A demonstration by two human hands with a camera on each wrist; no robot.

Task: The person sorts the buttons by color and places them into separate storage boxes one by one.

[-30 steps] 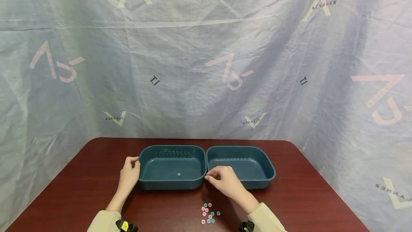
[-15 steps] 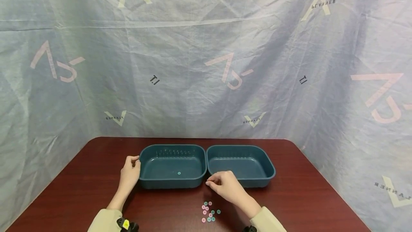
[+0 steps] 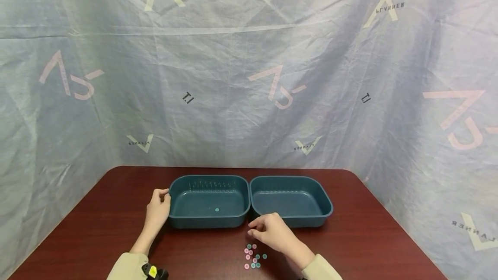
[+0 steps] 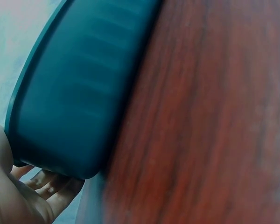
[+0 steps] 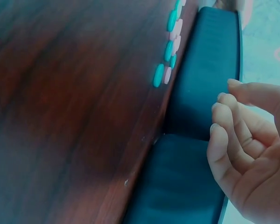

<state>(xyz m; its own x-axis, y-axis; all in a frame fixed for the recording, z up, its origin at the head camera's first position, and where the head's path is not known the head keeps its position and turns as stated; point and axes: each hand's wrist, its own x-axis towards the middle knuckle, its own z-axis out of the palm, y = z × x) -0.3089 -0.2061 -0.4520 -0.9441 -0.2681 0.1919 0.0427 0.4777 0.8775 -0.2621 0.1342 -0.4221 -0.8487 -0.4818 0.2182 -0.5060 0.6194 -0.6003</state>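
Observation:
My left hand (image 3: 157,211) holds the left end of the left dark teal plastic basin (image 3: 210,223). In the left wrist view its fingers (image 4: 65,193) wrap the basin's end wall. One small teal button (image 3: 217,210) lies inside this basin. Just in front of where the two basins meet, my right hand (image 3: 274,233) hovers with nothing in it. The right wrist view shows its thumb and bent fingers apart. Below it on the table lies a loose cluster of several small round buttons (image 3: 255,261), some pink, some teal.
A second dark teal basin (image 3: 317,220) stands side by side with the first, on the right. Both sit on a dark red wooden table (image 3: 369,245). Behind the table hangs a grey printed cloth (image 3: 218,128).
My right hand has moved back from the basins' adjoining corners toward the button cluster, and its thumb and forefinger have spread apart. The left hand keeps its hold on the basin.

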